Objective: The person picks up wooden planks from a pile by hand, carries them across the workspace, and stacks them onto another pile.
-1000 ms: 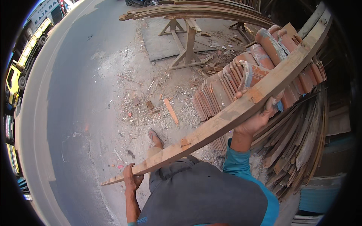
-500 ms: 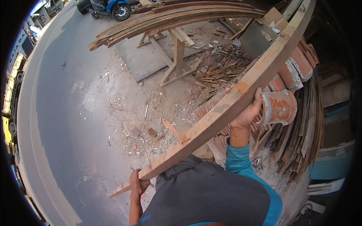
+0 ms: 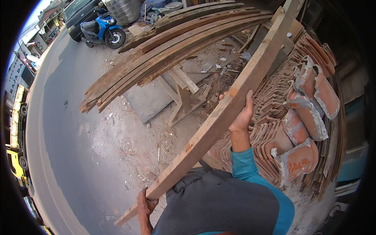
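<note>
A long, squared wooden beam runs slantwise across my front, from low at the left to the far upper right. My left hand grips it near its lower end, fingers wrapped round the wood. Further up, my right hand holds the beam from its right side; the thumb lies along the near face and fingertips show over the far edge. Beyond the beam, several long planks lie on a wooden trestle. Stacked clay roof tiles stand close to my right forearm.
Mortar-crusted ridge tiles top the stack, with thin wooden strips beside it. Wood scraps and rubble litter the ground. A blue scooter is parked at the far left near a dark vehicle. A road runs along the left.
My view has shifted, bringing the planks, scooter and tile stack more into sight. Both hands keep their hold on the beam, which now slants more steeply in the picture.
</note>
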Tool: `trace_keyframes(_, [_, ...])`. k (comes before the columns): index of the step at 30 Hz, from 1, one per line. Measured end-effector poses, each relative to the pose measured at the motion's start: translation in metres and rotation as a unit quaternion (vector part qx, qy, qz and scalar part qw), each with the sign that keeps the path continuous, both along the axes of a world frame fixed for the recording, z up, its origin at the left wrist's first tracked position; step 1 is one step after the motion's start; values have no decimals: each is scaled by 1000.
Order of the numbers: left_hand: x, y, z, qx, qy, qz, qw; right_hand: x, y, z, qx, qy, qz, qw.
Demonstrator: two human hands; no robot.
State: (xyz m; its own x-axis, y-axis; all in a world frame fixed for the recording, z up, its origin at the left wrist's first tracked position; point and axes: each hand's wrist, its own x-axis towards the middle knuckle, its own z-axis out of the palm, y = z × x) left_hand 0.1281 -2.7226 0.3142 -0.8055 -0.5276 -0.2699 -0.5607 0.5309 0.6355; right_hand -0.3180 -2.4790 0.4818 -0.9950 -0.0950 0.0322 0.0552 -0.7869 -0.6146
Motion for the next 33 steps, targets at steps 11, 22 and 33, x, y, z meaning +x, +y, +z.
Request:
trace_keyframes(11, [0, -106, -80, 346, 369, 789, 348, -128, -81, 3, -14, -24, -4, 1000])
trace_keyframes(22, [-78, -196, -171, 383, 600, 501, 493, -227, -149, -30, 14, -67, 7, 998])
trace_keyframes(33, [-241, -166, -50, 331, 626, 536, 460, -385, -140, -4, -4, -28, 11, 1000])
